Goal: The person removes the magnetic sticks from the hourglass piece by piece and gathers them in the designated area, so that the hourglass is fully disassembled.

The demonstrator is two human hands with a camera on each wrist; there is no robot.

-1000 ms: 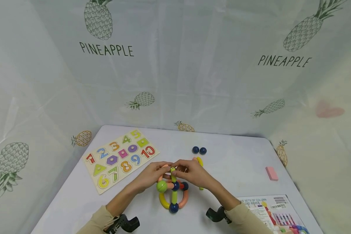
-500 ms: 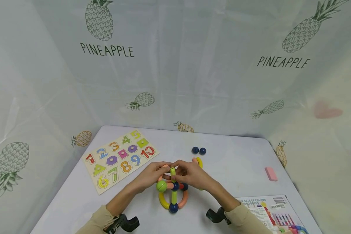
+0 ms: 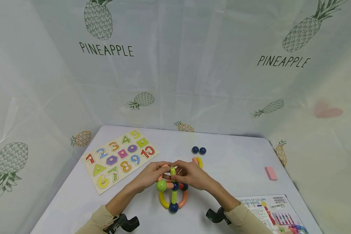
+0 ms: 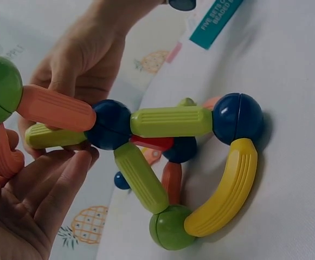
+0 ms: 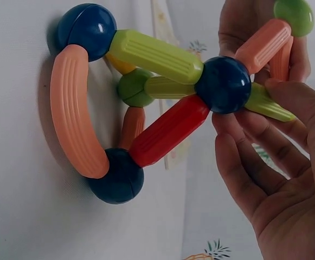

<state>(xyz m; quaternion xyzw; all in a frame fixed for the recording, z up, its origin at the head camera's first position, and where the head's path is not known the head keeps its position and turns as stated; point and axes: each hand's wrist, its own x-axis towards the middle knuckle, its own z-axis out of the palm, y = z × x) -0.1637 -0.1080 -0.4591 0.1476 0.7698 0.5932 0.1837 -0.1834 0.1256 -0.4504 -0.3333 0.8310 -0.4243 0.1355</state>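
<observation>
A frame of ribbed toy rods and balls stands on the table. In the head view, its upper dark blue ball (image 3: 175, 186) joins several rods, among them a red rod (image 5: 171, 131) and an orange rod (image 4: 57, 108) leading to a green ball (image 3: 162, 186). My right hand (image 3: 194, 174) pinches a light green rod (image 3: 173, 173) that rises from that blue ball. On the other side, my left hand (image 3: 150, 175) holds an orange curved rod (image 4: 2, 151) below the green ball in the left wrist view. A yellow curved rod (image 4: 225, 189) forms part of the base.
A number puzzle board (image 3: 121, 159) lies at the left. Two loose dark blue balls (image 3: 199, 150) and a yellow curved piece (image 3: 200, 162) lie behind the hands. At the right are a pink block (image 3: 271, 173) and a printed sheet (image 3: 273, 211).
Both hands stay almost in place on the frame. The right thumb has shifted slightly down along the light green rod since a second ago.
</observation>
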